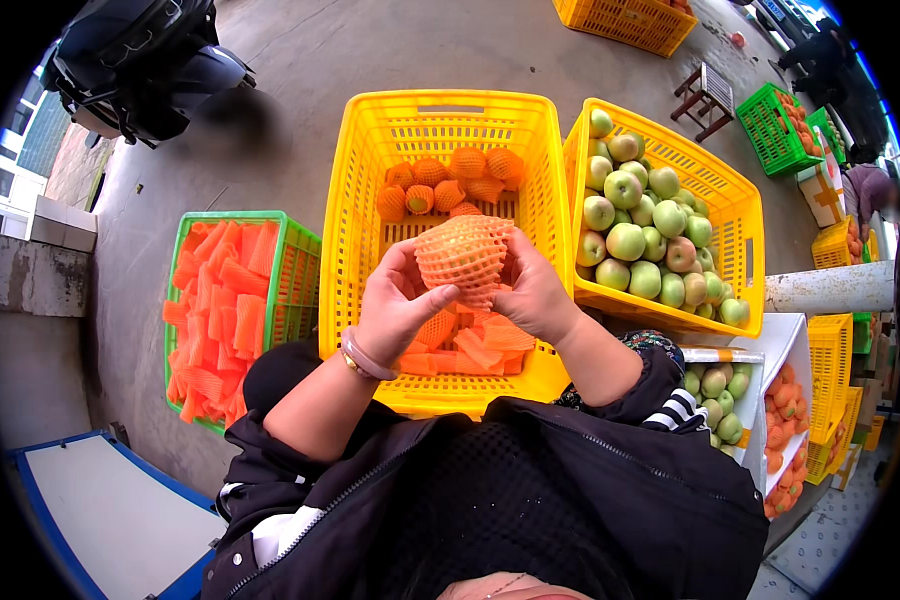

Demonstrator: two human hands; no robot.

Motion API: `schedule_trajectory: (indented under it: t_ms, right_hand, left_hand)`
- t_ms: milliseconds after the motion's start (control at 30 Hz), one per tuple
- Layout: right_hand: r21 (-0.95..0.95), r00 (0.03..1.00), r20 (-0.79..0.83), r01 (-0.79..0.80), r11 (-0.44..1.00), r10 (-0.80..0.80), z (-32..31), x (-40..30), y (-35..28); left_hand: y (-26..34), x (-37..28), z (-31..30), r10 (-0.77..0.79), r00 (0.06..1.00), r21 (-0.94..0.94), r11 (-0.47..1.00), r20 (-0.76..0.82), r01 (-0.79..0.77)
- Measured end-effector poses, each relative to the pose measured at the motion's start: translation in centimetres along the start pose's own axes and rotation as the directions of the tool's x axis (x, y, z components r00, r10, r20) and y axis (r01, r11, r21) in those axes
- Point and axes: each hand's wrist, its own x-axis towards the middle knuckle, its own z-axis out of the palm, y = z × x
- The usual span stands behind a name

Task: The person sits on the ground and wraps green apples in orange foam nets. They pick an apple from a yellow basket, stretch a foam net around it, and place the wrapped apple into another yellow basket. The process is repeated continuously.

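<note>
Between my two hands is an apple in an orange foam net sleeve (pixel 461 259), held above a yellow plastic crate (pixel 442 101). My left hand (pixel 401 296) grips its left side, thumb at the front. On the right side of the sleeve, my right hand (pixel 532 289) holds it with bent fingers. The net covers most of the fruit, so little skin shows. Several net-wrapped apples (pixel 448 195) lie at the crate's far end. Flat empty foam sleeves (pixel 495 345) are in its near end, below my hands.
To the left, a green crate (pixel 274 300) holds many orange foam sleeves (pixel 221 300). Bare green apples (pixel 645 225) fill a tilted yellow crate (pixel 742 195) on the right. Boxes of apples (pixel 720 394) stand near my right elbow. A scooter (pixel 150 75) is at upper left, a stool (pixel 705 97) at upper right.
</note>
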Motion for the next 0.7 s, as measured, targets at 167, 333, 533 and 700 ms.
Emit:
schedule_trajectory:
  t_ms: [167,333,533,700]
  right_hand:
    - [-0.125,0.999,0.031,-0.006,0.992,0.010,-0.1,-0.1,-0.1]
    - [-0.098,0.998,-0.062,0.026,0.995,-0.032,-0.2,0.2,0.0]
    - [0.053,0.999,-0.043,0.021,0.998,-0.019,0.4,0.3,0.2]
    - [0.105,0.987,0.089,-0.145,0.984,0.136,0.3,-0.3,-1.3]
  left_hand:
    - [-1.0,0.3,-0.7,0.036,0.995,0.275,0.960,0.092,-0.060]
    - [-1.5,0.4,-0.3,0.302,0.953,0.505,0.817,0.036,-0.278]
    - [-0.4,0.4,0.1,0.157,0.987,0.041,0.986,0.043,-0.159]
    - [0.4,0.3,-0.6,0.073,0.987,-0.032,0.997,0.143,-0.069]
